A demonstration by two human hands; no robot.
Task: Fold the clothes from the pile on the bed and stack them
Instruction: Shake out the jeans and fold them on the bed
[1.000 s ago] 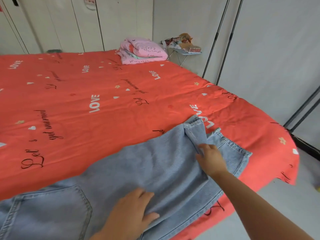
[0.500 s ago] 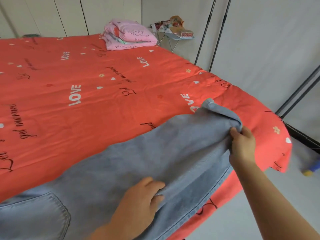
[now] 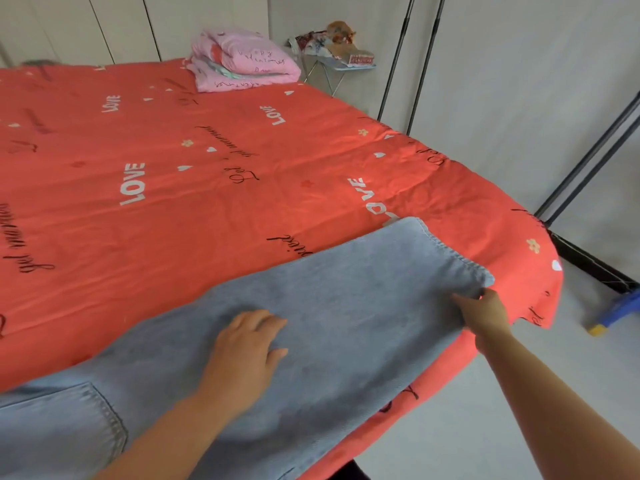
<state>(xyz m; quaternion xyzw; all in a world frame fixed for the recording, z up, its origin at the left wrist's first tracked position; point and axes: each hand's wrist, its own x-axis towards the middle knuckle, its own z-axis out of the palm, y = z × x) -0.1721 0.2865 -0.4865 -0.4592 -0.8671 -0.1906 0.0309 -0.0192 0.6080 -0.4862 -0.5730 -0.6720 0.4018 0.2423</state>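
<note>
The person's left hand lies flat, fingers loose, on the light blue jeans spread along the red bed's near edge. Their right hand pinches the jeans' hem corner. Folded pink bedding sits way back.

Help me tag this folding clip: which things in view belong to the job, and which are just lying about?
Job in hand:
- light blue denim jeans
- left hand, flat on them
- right hand, gripping their hem corner
- red printed bedspread beneath

Lying about:
- folded pink printed bedding at the far edge
- cluttered small folding table
- blue and yellow object on the floor
</note>
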